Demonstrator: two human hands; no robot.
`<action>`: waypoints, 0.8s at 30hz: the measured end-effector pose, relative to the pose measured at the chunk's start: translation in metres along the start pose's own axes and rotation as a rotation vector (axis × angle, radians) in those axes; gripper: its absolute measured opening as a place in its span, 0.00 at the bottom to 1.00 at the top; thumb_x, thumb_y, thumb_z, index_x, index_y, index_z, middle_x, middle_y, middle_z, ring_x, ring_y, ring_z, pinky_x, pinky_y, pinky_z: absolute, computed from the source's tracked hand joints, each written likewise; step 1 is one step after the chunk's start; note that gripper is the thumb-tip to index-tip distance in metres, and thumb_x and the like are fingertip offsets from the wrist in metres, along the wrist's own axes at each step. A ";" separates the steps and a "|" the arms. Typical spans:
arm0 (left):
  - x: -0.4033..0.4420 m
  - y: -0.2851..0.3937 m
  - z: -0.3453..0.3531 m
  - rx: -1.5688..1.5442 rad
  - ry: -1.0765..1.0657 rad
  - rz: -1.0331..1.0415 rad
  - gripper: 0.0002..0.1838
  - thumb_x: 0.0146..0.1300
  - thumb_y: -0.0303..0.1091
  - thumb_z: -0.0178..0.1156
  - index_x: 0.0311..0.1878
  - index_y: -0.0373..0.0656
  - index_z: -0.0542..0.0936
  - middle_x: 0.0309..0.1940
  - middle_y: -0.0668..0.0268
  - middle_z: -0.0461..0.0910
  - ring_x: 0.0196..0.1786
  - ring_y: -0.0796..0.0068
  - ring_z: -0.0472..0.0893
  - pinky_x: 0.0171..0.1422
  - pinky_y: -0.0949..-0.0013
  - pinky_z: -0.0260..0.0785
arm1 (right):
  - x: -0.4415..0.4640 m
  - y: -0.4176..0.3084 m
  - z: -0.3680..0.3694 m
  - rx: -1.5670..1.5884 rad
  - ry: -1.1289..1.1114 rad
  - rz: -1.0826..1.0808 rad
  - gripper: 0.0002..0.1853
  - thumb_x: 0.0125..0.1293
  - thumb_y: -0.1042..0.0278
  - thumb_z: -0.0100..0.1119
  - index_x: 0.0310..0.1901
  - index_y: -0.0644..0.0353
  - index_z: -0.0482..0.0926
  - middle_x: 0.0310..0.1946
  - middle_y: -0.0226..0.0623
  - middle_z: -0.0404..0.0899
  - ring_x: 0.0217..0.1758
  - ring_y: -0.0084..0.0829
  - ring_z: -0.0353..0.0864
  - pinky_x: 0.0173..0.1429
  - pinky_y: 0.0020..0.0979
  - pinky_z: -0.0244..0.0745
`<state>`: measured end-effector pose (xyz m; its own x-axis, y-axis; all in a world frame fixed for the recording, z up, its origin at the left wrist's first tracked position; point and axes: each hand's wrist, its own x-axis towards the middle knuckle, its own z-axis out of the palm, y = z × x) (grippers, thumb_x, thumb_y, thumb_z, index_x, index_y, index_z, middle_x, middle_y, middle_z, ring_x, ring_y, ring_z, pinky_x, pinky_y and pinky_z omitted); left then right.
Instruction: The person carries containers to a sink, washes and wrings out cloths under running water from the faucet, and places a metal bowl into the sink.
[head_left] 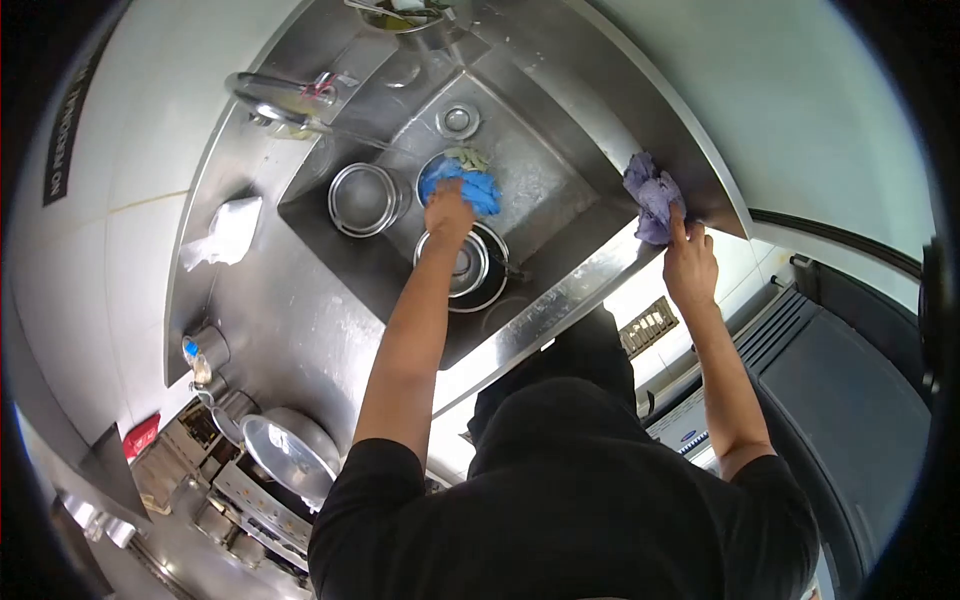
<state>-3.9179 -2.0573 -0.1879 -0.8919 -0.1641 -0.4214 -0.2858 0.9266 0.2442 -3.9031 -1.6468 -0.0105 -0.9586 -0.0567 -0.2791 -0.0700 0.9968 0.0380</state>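
Blue cloth — outstretched left hand atop.

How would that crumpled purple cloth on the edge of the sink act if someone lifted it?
The purple cloth would probably hang floppy, since it lies bunched in soft, uneven folds. It looks like thin fabric, so likely light, though heavier if wet, which I can't tell. Rolling seems unlikely, given its irregular shape.

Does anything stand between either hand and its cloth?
Nothing visible: the left hand is on the blue cloth in the sink, and the right hand touches the purple cloth at the sink's edge.
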 end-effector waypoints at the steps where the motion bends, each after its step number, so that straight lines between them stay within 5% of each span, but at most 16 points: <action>1: 0.012 -0.005 0.005 0.010 -0.005 -0.004 0.35 0.63 0.39 0.64 0.74 0.54 0.68 0.72 0.58 0.67 0.68 0.46 0.74 0.68 0.51 0.72 | 0.004 0.000 -0.010 0.016 -0.080 0.014 0.37 0.66 0.71 0.59 0.77 0.42 0.60 0.54 0.53 0.76 0.51 0.52 0.81 0.47 0.50 0.82; 2: 0.016 -0.005 0.009 0.019 -0.017 -0.011 0.34 0.63 0.38 0.64 0.74 0.56 0.68 0.72 0.59 0.67 0.67 0.46 0.75 0.67 0.51 0.73 | 0.004 0.002 -0.018 0.029 -0.166 0.029 0.38 0.66 0.70 0.60 0.77 0.41 0.59 0.53 0.53 0.76 0.52 0.52 0.81 0.47 0.50 0.82; 6: 0.045 -0.014 0.043 0.091 -0.140 -0.001 0.26 0.63 0.37 0.64 0.66 0.59 0.77 0.68 0.59 0.71 0.65 0.51 0.77 0.66 0.51 0.74 | 0.009 0.002 -0.056 0.209 0.112 -0.105 0.37 0.70 0.66 0.60 0.78 0.42 0.58 0.46 0.49 0.79 0.37 0.44 0.83 0.42 0.43 0.81; 10: 0.031 -0.002 0.014 0.211 -0.045 0.000 0.20 0.58 0.42 0.67 0.55 0.52 0.86 0.64 0.60 0.75 0.65 0.54 0.77 0.63 0.51 0.74 | 0.022 -0.051 -0.110 0.588 0.003 -0.107 0.26 0.70 0.65 0.63 0.68 0.53 0.73 0.45 0.44 0.82 0.38 0.36 0.84 0.41 0.38 0.82; 14: -0.008 -0.030 -0.045 -0.450 0.197 -0.079 0.20 0.58 0.41 0.66 0.51 0.43 0.86 0.40 0.54 0.85 0.48 0.53 0.85 0.53 0.60 0.75 | 0.054 -0.122 -0.064 0.989 -0.085 -0.386 0.20 0.69 0.63 0.64 0.61 0.58 0.80 0.48 0.43 0.82 0.42 0.33 0.82 0.46 0.31 0.77; 15: -0.022 -0.024 -0.082 -0.627 0.096 -0.138 0.14 0.59 0.37 0.64 0.45 0.38 0.84 0.28 0.61 0.82 0.35 0.62 0.83 0.44 0.67 0.72 | 0.067 -0.145 -0.043 1.030 -0.124 -0.465 0.20 0.69 0.61 0.64 0.60 0.58 0.80 0.51 0.43 0.81 0.46 0.33 0.82 0.49 0.31 0.77; 19: -0.056 -0.012 -0.164 -1.185 0.168 -0.133 0.03 0.62 0.28 0.60 0.37 0.40 0.78 0.28 0.74 0.75 0.30 0.82 0.71 0.34 0.72 0.63 | 0.132 -0.258 0.049 1.315 -0.155 -0.408 0.28 0.71 0.44 0.61 0.62 0.60 0.79 0.63 0.43 0.75 0.65 0.36 0.74 0.67 0.34 0.70; 24: -0.077 -0.003 -0.217 -1.694 0.435 -0.068 0.06 0.62 0.22 0.55 0.41 0.43 0.75 0.37 0.70 0.75 0.37 0.80 0.74 0.40 0.74 0.68 | 0.158 -0.326 0.061 1.824 -1.184 -0.043 0.36 0.71 0.32 0.53 0.61 0.60 0.78 0.56 0.41 0.83 0.57 0.39 0.83 0.64 0.41 0.75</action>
<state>-3.9241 -2.1205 0.0333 -0.8034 -0.5178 -0.2939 -0.0890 -0.3837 0.9192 -4.0151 -1.9778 -0.1253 -0.3451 -0.7363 -0.5820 0.8731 -0.0243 -0.4869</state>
